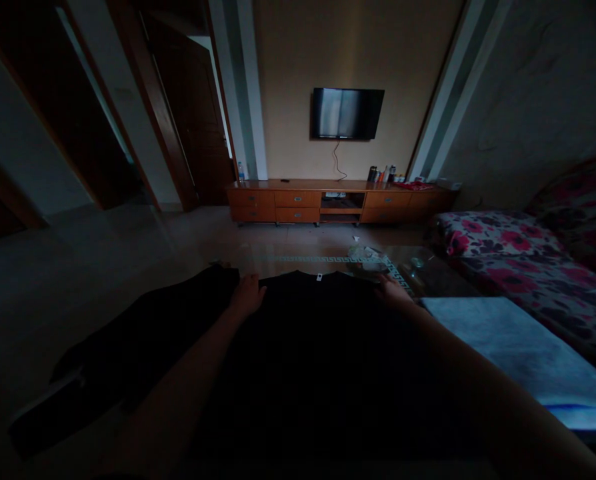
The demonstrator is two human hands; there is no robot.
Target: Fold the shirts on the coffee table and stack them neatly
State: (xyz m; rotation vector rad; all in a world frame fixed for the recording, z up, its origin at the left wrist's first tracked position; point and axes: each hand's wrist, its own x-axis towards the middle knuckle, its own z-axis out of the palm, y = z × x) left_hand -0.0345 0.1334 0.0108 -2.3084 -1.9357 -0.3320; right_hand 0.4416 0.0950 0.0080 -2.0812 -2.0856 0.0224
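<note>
A black t-shirt (318,333) lies spread flat on a glass table (428,273), its collar with a small white tag facing away from me. My left hand (247,293) rests on the shirt's left shoulder, fingers curled at the fabric edge. My right hand (392,288) is at the right shoulder, pinching the cloth. One long sleeve (128,347) stretches out to the left and hangs toward the floor. The room is dim, so finger detail is hard to see.
A folded pale cloth (518,353) lies to my right. A floral sofa (528,267) stands at the right. A wooden TV cabinet (338,200) with bottles and a wall TV (347,113) are ahead. A crumpled bag (365,257) sits on the table's far edge.
</note>
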